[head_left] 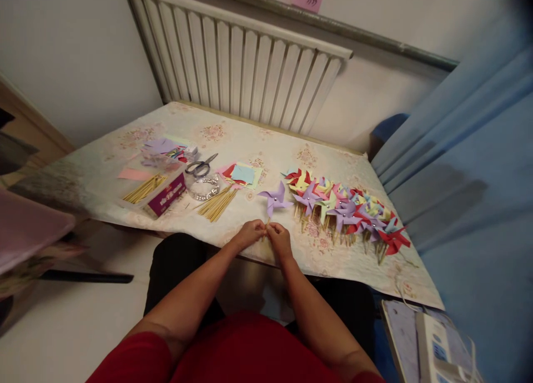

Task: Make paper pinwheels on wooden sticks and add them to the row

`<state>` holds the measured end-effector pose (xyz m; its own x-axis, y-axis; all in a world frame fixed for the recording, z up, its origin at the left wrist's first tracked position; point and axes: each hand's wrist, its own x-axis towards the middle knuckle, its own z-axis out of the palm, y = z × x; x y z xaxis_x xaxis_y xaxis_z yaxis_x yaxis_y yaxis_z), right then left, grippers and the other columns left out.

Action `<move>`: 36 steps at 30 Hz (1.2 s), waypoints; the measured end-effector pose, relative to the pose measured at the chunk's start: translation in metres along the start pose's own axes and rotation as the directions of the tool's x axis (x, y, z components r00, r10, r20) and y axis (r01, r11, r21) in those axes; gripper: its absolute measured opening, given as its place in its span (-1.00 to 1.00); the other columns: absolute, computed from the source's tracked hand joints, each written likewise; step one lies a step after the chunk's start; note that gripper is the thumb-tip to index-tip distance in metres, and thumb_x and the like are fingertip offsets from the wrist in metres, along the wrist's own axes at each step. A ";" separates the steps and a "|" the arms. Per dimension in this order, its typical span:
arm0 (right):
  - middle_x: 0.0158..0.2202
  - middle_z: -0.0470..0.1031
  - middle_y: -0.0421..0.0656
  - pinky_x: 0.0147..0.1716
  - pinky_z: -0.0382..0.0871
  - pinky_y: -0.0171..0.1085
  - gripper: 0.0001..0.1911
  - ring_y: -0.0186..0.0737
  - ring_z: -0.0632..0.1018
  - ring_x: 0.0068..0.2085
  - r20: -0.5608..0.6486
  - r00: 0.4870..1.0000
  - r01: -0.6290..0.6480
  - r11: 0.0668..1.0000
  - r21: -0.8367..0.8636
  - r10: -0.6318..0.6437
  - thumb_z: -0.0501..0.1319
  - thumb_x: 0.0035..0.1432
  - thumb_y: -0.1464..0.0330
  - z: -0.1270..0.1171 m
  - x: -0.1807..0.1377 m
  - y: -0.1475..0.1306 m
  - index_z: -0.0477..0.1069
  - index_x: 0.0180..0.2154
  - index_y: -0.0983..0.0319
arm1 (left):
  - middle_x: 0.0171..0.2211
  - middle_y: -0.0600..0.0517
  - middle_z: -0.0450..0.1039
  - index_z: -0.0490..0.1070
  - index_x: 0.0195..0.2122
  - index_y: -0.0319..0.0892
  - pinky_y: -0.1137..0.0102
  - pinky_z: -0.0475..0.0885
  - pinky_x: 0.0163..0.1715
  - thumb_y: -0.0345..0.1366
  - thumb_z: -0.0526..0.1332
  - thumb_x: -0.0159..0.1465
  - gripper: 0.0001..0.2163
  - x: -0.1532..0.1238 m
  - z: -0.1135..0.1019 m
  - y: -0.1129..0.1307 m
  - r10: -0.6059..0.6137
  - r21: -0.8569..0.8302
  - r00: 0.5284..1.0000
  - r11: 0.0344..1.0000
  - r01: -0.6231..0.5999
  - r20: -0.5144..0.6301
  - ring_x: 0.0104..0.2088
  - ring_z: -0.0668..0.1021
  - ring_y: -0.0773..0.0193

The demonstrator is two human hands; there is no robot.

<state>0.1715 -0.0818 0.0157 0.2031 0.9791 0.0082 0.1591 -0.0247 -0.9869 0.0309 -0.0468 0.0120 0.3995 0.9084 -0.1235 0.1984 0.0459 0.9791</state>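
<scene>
My left hand point(250, 233) and my right hand point(278, 238) meet near the table's front edge, both pinched on the thin wooden stick of a purple paper pinwheel point(275, 198). Its head lies on the flowered tablecloth point(104, 177) just beyond my fingers. To the right lies a row of several finished pinwheels point(345, 208) in red, purple, yellow and green, with their sticks pointing toward me. A loose bundle of wooden sticks point(217, 203) lies left of my hands.
Scissors point(200, 166), a stack of coloured paper squares point(244, 175), a small box with more sticks point(160, 194) and purple paper scraps point(160, 147) lie at the left. A white radiator point(237, 66) stands behind the table. Blue fabric point(470, 177) hangs at the right.
</scene>
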 end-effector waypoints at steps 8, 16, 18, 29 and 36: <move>-0.56 0.41 -0.24 -0.49 0.23 -0.33 -0.75 -0.29 0.38 -0.50 0.003 0.999 -0.041 0.999 0.005 0.041 0.19 -0.03 0.17 -0.001 0.002 0.000 0.45 -0.43 0.24 | -0.55 0.11 0.34 0.37 -0.46 -0.19 0.43 0.20 -0.45 -0.23 0.22 0.08 -0.86 0.004 0.003 -0.006 0.040 0.118 0.999 0.992 -0.040 -0.003 -0.50 0.35 0.32; -0.55 0.41 -0.24 -0.50 0.23 -0.34 -0.73 -0.30 0.36 -0.50 -0.007 0.998 -0.063 0.998 -0.014 0.063 0.18 -0.04 0.15 -0.002 0.002 -0.001 0.42 -0.45 0.23 | -0.57 0.13 0.32 0.33 -0.50 -0.16 0.43 0.18 -0.48 -0.27 0.24 0.06 -0.89 0.000 0.004 -0.003 0.049 0.143 0.998 0.988 -0.056 0.049 -0.52 0.34 0.32; -0.56 0.39 -0.25 -0.49 0.23 -0.33 -0.75 -0.30 0.36 -0.50 -0.014 0.998 -0.059 0.998 -0.011 0.058 0.18 -0.04 0.17 -0.003 0.001 -0.002 0.42 -0.45 0.24 | -0.57 0.13 0.32 0.33 -0.50 -0.16 0.43 0.18 -0.50 -0.30 0.24 0.04 -0.91 -0.001 0.003 -0.001 0.033 0.141 0.997 0.989 -0.043 0.072 -0.52 0.35 0.33; -0.62 0.32 -0.31 -0.50 0.18 -0.34 -0.75 -0.34 0.30 -0.54 0.007 0.998 -0.068 0.997 0.034 0.068 0.20 -0.04 0.17 -0.003 0.001 0.000 0.41 -0.46 0.24 | -0.53 0.15 0.31 0.33 -0.44 -0.17 0.46 0.20 -0.45 -0.30 0.20 0.03 -0.91 -0.001 0.003 -0.001 -0.006 0.217 0.997 0.976 -0.010 0.074 -0.48 0.34 0.35; -0.59 0.37 -0.29 -0.47 0.20 -0.35 -0.79 -0.33 0.33 -0.51 0.023 0.998 -0.058 0.998 0.005 0.058 0.21 -0.07 0.23 -0.003 0.003 0.005 0.44 -0.44 0.24 | -0.54 0.15 0.29 0.33 -0.44 -0.18 0.44 0.19 -0.45 -0.27 0.19 0.03 -0.89 -0.001 0.001 0.000 -0.006 0.203 0.998 0.979 -0.008 0.067 -0.48 0.32 0.35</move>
<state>0.1763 -0.0797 0.0113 0.1895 0.9805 -0.0526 0.1427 -0.0805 -0.9865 0.0317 -0.0487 0.0120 0.4572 0.8782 -0.1402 0.3732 -0.0464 0.9266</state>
